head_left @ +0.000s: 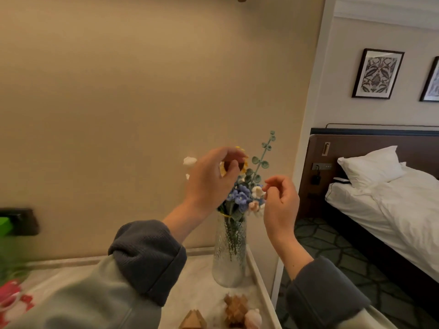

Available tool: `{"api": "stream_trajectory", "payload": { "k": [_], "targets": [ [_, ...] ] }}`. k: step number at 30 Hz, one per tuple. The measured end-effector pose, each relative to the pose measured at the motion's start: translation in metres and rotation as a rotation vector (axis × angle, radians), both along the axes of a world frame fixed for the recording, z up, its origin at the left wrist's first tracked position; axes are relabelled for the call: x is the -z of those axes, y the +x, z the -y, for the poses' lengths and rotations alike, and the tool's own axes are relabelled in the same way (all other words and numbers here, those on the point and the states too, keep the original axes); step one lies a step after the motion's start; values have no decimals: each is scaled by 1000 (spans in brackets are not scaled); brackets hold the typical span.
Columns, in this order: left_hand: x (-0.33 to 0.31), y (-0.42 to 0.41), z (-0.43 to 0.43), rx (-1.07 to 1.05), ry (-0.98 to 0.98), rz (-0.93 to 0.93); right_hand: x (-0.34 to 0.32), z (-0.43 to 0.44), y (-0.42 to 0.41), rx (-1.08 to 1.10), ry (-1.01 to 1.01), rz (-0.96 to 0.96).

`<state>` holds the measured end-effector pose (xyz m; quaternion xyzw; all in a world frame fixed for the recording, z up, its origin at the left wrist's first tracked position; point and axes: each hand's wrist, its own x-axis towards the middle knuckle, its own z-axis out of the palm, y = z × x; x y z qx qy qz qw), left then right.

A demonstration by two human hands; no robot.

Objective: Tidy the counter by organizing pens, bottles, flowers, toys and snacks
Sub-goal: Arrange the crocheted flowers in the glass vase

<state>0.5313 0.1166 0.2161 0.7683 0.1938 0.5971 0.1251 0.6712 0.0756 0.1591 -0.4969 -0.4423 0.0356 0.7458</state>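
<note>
Flowers (240, 195) of knitted yarn were gathered in a ribbed glass vase (229, 257), which stood upright on the pale counter (199, 276) near its right edge. The stems were held vertical inside the vase, so the long axis of the bunch ran straight up. One green leafy sprig (262, 157) was raised well above the vase and leaned to the right. Blue blooms were crowded just over the vase mouth, with white and pink ones to their right.

Above and left of the vase, the left hand (211, 184) was lifted, and its grip was closed round a sunflower (242, 165), the thumb laid on the brown centre and the yellow petals partly hidden by the fingers. To the right of the vase top, the right hand (281, 207) was kept loosely curled with nothing in its grip, its fingertips (267, 186) just beside a white bloom; contact could not be judged.

Wooden toys (236, 309) were set in front of the vase. Far left of the vase lay a red-and-white packet (11, 302), its print too blurred to be read.
</note>
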Motion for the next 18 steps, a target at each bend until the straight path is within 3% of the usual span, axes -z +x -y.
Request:
{"api": "stream_trajectory", "payload": {
  "k": [4, 10, 18],
  "targets": [
    [54, -5, 25, 123, 59, 42, 32, 16, -8, -91, -19, 49],
    [127, -5, 21, 33, -379, -138, 90, 18, -7, -58, -246, 0],
    [166, 1, -16, -120, -778, -133, 107, -20, 3, -157, -559, -28]
  ]
}}
